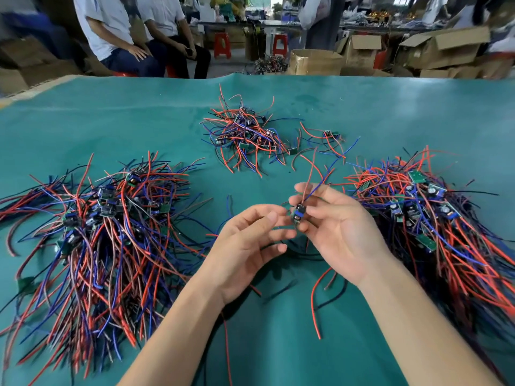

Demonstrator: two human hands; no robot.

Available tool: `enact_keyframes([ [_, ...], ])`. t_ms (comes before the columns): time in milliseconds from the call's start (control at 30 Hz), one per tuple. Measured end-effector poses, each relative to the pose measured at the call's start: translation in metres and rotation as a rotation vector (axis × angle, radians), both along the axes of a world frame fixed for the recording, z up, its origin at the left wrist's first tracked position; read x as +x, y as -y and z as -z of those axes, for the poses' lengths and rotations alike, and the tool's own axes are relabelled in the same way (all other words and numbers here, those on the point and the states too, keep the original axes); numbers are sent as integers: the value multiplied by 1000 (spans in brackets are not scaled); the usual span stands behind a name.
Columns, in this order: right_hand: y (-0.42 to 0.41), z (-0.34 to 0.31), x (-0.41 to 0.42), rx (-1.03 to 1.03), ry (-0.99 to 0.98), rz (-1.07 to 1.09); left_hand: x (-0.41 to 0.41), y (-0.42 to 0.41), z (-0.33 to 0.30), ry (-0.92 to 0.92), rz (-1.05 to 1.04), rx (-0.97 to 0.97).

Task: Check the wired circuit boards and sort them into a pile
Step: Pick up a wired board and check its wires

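A small wired circuit board (pixel 298 214) is held up above the green counter (pixel 111 121), roughly at the middle of the view, and everything else is placed around it. The right hand (pixel 337 227) grasps it, thumb and fingertips pinching the board's edges, with its red and blue leads (pixel 313 176) rising away from the person past the fingers. The left hand (pixel 250 243) sits just to the left of the board, palm up, fingers loosely curled; its fingertips reach toward the board's lower end, but whether they actually pinch it or a wire cannot be told from this angle. More leads of the held board hang below the hands, a red one (pixel 316 305) and a black one trailing onto the counter toward the person. To the left of the board lies a large pile of wired boards (pixel 106 227), a tangle of red, blue and black wires with small boards in its upper part. To the right lies another large pile (pixel 434 218), several green and blue boards showing on top. Beyond the board, farther from the person, sits a smaller heap (pixel 245 135), with a single wired board (pixel 328 134) lying apart just right of that heap. Past the counter's far edge, seated people (pixel 133 37), red stools (pixel 222 45) and open cardboard boxes (pixel 315 62) fill the background.
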State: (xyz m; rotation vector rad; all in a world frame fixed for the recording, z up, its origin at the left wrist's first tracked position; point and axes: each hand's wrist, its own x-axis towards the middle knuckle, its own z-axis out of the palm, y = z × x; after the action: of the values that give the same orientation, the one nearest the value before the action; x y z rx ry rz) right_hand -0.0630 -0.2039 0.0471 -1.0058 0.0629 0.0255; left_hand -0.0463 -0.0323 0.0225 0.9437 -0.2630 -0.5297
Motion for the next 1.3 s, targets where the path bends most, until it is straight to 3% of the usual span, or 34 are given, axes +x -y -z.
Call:
enact_keyframes([
  [233, -8, 5, -1, -105, -7, 15, -3, 8, 3, 117, -115, 160],
  [500, -6, 9, -2, -574, 46, 115, -1, 12, 8, 176, -190, 301],
  [600, 0, 9, -1, -603, 13, 82, -2, 13, 7, 211, -175, 364],
  [800, 18, 5, 4, -666, 51, 438, -6, 13, 4, 163, -81, 376],
  [933, 18, 4, 6, -469, 34, 663, -4, 9, 1, 108, -103, 245],
  [1033, 0, 6, 1, -437, -23, 415, 1, 4, 5, 80, -141, 107],
  [1133, -18, 10, -7, -725, 116, 141, 2, 4, 8, 128, -200, 130],
  [1233, -16, 11, -7, -907, 185, 216, 1, 5, 8, 257, -276, 277],
  [1300, -11, 10, -7, -884, 190, 215, 0, 7, 8, 303, -300, 337],
])
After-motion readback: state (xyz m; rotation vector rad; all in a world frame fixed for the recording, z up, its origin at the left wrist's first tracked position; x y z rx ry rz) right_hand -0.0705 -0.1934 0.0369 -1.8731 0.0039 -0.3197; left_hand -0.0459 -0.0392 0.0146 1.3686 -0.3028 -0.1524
